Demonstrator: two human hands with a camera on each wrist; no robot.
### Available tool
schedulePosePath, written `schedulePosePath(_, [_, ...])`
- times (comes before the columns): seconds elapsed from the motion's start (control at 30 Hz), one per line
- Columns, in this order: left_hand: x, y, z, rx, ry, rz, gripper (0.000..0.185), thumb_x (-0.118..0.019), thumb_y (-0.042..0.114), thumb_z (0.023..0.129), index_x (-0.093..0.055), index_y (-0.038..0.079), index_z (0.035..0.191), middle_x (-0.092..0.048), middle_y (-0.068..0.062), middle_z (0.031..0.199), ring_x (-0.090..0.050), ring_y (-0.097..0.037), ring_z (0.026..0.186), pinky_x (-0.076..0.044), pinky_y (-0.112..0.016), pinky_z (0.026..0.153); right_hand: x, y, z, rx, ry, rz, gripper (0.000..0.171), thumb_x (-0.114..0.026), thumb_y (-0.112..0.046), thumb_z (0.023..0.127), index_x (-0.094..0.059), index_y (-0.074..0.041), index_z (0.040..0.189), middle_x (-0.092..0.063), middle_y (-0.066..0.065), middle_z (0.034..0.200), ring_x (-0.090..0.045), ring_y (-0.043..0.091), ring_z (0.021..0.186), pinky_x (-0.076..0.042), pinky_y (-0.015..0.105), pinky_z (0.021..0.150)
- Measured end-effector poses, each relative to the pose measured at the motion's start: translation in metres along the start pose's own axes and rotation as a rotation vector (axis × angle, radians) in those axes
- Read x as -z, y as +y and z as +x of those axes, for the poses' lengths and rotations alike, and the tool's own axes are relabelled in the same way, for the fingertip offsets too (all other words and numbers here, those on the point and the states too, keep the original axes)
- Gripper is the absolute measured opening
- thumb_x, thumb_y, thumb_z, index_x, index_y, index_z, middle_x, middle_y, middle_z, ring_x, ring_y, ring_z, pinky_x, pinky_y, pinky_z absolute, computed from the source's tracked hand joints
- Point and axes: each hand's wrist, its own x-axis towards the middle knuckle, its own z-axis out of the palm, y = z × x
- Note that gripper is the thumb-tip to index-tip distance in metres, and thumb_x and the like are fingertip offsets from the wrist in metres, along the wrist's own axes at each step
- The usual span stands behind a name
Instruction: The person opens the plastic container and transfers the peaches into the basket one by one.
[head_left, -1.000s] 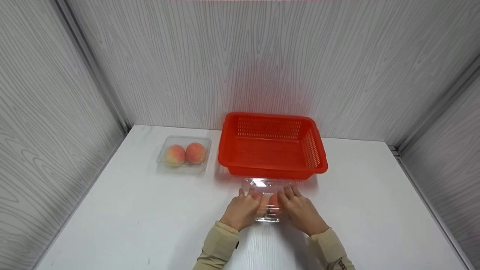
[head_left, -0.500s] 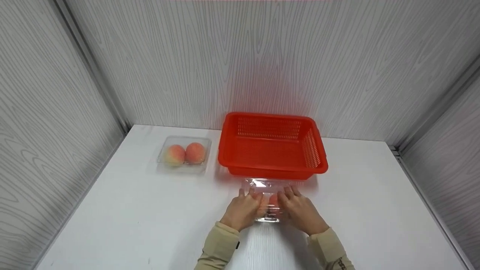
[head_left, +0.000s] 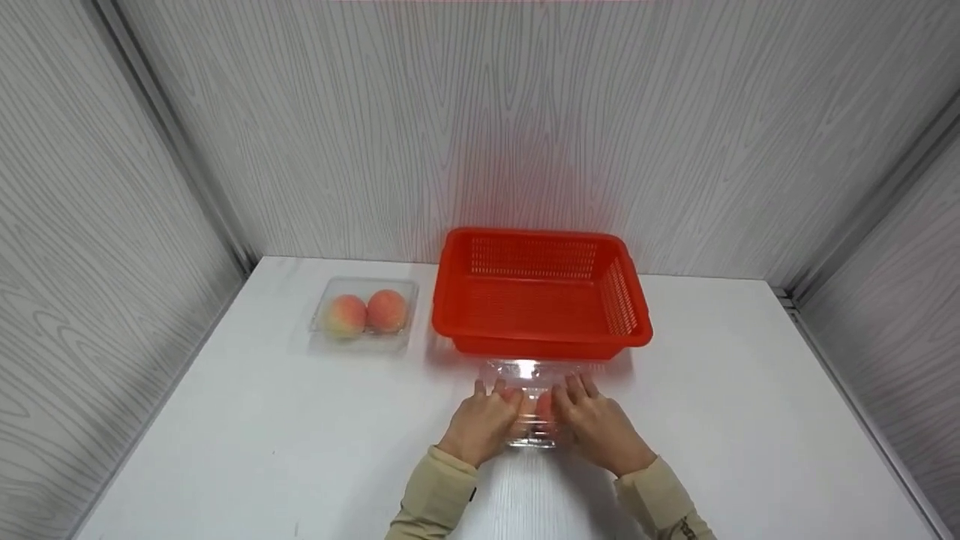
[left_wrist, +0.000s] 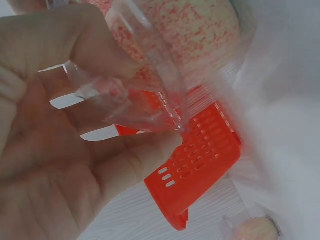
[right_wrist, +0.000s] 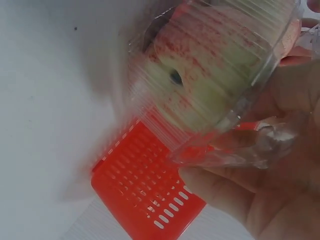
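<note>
In front of the red basket, a clear plastic clamshell box (head_left: 534, 442) sits on the table with two peaches (head_left: 547, 407) inside. My left hand (head_left: 477, 424) grips its left side; in the left wrist view the thumb and fingers (left_wrist: 142, 160) are at the clear rim, close to a speckled peach (left_wrist: 195, 37). On the opposite side my right hand (head_left: 604, 429) grips the box's right edge. The right wrist view shows fingers (right_wrist: 220, 190) on that rim and a red-and-cream peach (right_wrist: 210, 65) under the ribbed plastic. The fingertips are partly hidden in the head view.
A red slotted plastic basket (head_left: 540, 350) stands right behind the clamshell box, near the back wall. To its left lies a second clear clamshell box (head_left: 364, 285) holding two peaches (head_left: 386, 311). Grey wood-grain panels (head_left: 525, 112) close in the white table (head_left: 300, 435) at the back and sides.
The head view has shifted slightly. Both hands keep their places on the clamshell box, and nothing else has visibly moved.
</note>
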Motion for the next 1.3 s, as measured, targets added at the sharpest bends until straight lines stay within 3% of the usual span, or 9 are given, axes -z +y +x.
schedulePosePath(0.13, [0.004, -0.001, 0.001, 0.003, 0.044, 0.002, 0.019, -0.076, 0.005, 0.08, -0.068, 0.007, 0.097, -0.072, -0.018, 0.102, -0.07, -0.036, 0.082, -0.06, -0.035, 0.053, 0.005, 0.004, 0.002, -0.012, -0.008, 0.022, 0.056, -0.093, -0.009, 0.068, -0.061, 0.003, 0.113, -0.062, 0.025, 0.114, -0.064, 0.044, 0.106, -0.061, 0.047, 0.061])
schedulePosePath(0.37, [0.008, -0.004, 0.002, 0.007, 0.059, 0.003, 0.028, -0.076, 0.002, 0.078, -0.07, 0.009, 0.104, -0.069, -0.015, 0.099, -0.069, -0.034, 0.076, -0.059, -0.036, 0.053, 0.008, 0.012, 0.001, -0.032, -0.028, 0.1, 0.059, -0.09, -0.023, 0.075, -0.064, 0.004, 0.12, -0.066, 0.029, 0.122, -0.064, 0.047, 0.112, -0.058, 0.053, 0.079])
schedulePosePath(0.53, [0.007, -0.006, 0.005, -0.014, 0.081, 0.061, 0.03, -0.077, 0.003, 0.078, -0.071, 0.011, 0.107, -0.067, -0.014, 0.098, -0.068, -0.029, 0.075, -0.059, -0.033, 0.056, 0.01, 0.015, 0.002, -0.016, 0.015, 0.089, 0.051, -0.089, -0.014, 0.074, -0.065, 0.001, 0.117, -0.068, 0.026, 0.119, -0.066, 0.045, 0.108, -0.06, 0.053, 0.072])
schedulePosePath(0.7, [0.006, -0.008, 0.005, -0.028, 0.112, 0.088, 0.028, -0.078, 0.004, 0.076, -0.07, 0.012, 0.101, -0.066, -0.012, 0.093, -0.066, -0.026, 0.074, -0.058, -0.032, 0.054, 0.011, 0.015, 0.004, -0.012, 0.036, 0.071, 0.049, -0.089, -0.018, 0.073, -0.065, -0.002, 0.113, -0.069, 0.023, 0.118, -0.067, 0.041, 0.107, -0.061, 0.049, 0.063])
schedulePosePath(0.83, [0.005, -0.009, 0.006, -0.029, 0.127, 0.084, 0.024, -0.078, 0.003, 0.077, -0.069, 0.011, 0.097, -0.065, -0.01, 0.089, -0.065, -0.025, 0.075, -0.058, -0.032, 0.055, 0.012, 0.014, 0.006, -0.035, 0.04, 0.062, 0.044, -0.086, -0.013, 0.077, -0.066, -0.002, 0.115, -0.07, 0.022, 0.118, -0.068, 0.041, 0.107, -0.06, 0.048, 0.057])
schedulePosePath(1.13, [0.005, -0.01, 0.006, 0.0, 0.136, 0.041, 0.019, -0.075, -0.001, 0.079, -0.068, 0.01, 0.093, -0.064, -0.009, 0.089, -0.065, -0.024, 0.076, -0.058, -0.034, 0.052, 0.011, 0.015, 0.01, -0.061, 0.052, 0.019, 0.034, -0.08, -0.007, 0.085, -0.068, 0.0, 0.116, -0.072, 0.022, 0.114, -0.071, 0.04, 0.102, -0.059, 0.047, 0.053])
schedulePosePath(1.3, [0.006, -0.011, 0.008, 0.0, 0.154, 0.033, 0.024, -0.074, -0.002, 0.08, -0.07, 0.011, 0.099, -0.065, -0.008, 0.091, -0.066, -0.024, 0.077, -0.058, -0.035, 0.051, 0.012, 0.015, 0.012, -0.085, 0.048, 0.018, 0.034, -0.079, -0.006, 0.086, -0.067, 0.001, 0.117, -0.071, 0.023, 0.115, -0.071, 0.04, 0.1, -0.06, 0.049, 0.059])
